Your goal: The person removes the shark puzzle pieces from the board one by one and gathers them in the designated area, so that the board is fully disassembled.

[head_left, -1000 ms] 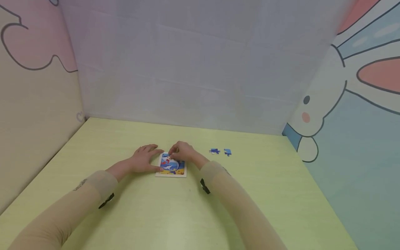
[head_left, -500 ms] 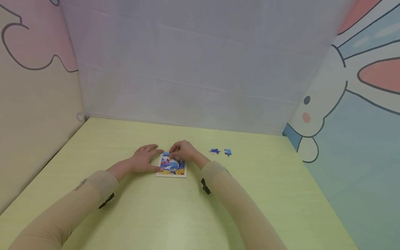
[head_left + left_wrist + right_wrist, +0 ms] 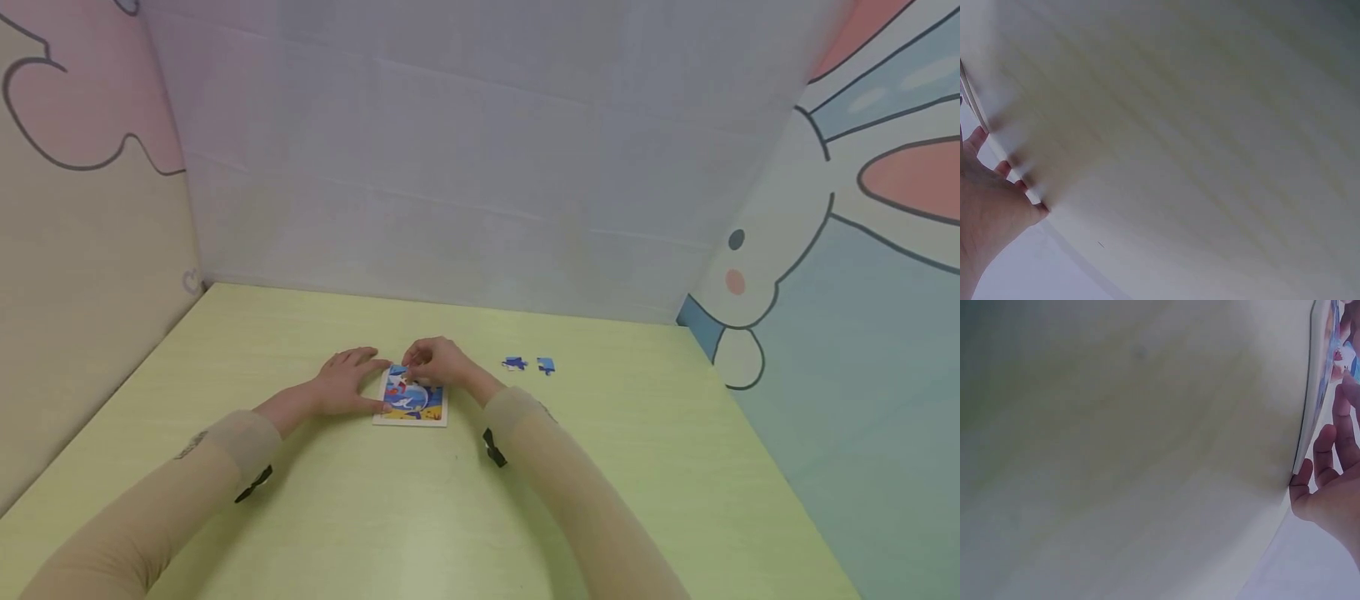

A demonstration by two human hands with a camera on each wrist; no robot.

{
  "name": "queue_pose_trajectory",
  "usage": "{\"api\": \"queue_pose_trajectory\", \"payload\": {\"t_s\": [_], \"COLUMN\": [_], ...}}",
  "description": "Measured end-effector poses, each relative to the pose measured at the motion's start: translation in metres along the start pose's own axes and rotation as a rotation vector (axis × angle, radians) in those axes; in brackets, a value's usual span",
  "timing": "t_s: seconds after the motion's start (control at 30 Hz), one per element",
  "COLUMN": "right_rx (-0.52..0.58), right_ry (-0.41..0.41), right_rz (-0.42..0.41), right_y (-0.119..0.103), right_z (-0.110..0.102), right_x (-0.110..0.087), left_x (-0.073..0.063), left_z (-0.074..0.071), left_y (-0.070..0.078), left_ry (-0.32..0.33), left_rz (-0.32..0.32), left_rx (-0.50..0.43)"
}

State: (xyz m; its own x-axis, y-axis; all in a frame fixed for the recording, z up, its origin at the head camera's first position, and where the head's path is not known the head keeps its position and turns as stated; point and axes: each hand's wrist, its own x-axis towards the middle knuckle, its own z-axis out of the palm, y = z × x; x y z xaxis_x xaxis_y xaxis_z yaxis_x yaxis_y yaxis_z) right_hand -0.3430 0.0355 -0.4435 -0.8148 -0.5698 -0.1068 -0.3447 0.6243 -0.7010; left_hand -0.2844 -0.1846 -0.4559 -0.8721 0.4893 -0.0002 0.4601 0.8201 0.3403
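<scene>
A small jigsaw puzzle in a white frame lies flat on the table, with a blue, white and yellow sea picture. My left hand rests at its left side, fingers spread, the thumb on the lower left edge and the index finger by the top left corner. Over the puzzle's upper part, my right hand pinches a puzzle piece, mostly hidden by the fingers. The right wrist view shows the frame's side beside the curled outer fingers. Only a sliver of the frame appears in the left wrist view.
Two loose blue puzzle pieces, one with spiky tabs and one squarer, lie to the right of the right hand. The pale table ends at a plain back wall, with cartoon-printed walls left and right.
Over the last second my right hand has shifted slightly at the puzzle's top edge, showing more of its upper left corner. The left hand and the loose pieces stay put.
</scene>
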Motion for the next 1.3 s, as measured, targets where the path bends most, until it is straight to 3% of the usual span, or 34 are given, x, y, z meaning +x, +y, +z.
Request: {"api": "queue_pose_trajectory", "payload": {"t_s": [0.53, 1.1, 1.3], "right_rx": [0.005, 0.024, -0.027], "right_ry": [0.031, 0.089, 0.109], "right_rz": [-0.007, 0.051, 0.083], "right_y": [-0.008, 0.028, 0.047], "right_z": [-0.009, -0.062, -0.081], "right_x": [-0.008, -0.037, -0.049], "left_x": [-0.003, -0.001, -0.002], "left_z": [-0.002, -0.001, -0.002], "left_y": [-0.004, -0.004, -0.004], "left_ry": [-0.009, 0.001, 0.009], "left_rz": [-0.009, 0.015, 0.019], "left_rx": [-0.004, -0.028, -0.010]}}
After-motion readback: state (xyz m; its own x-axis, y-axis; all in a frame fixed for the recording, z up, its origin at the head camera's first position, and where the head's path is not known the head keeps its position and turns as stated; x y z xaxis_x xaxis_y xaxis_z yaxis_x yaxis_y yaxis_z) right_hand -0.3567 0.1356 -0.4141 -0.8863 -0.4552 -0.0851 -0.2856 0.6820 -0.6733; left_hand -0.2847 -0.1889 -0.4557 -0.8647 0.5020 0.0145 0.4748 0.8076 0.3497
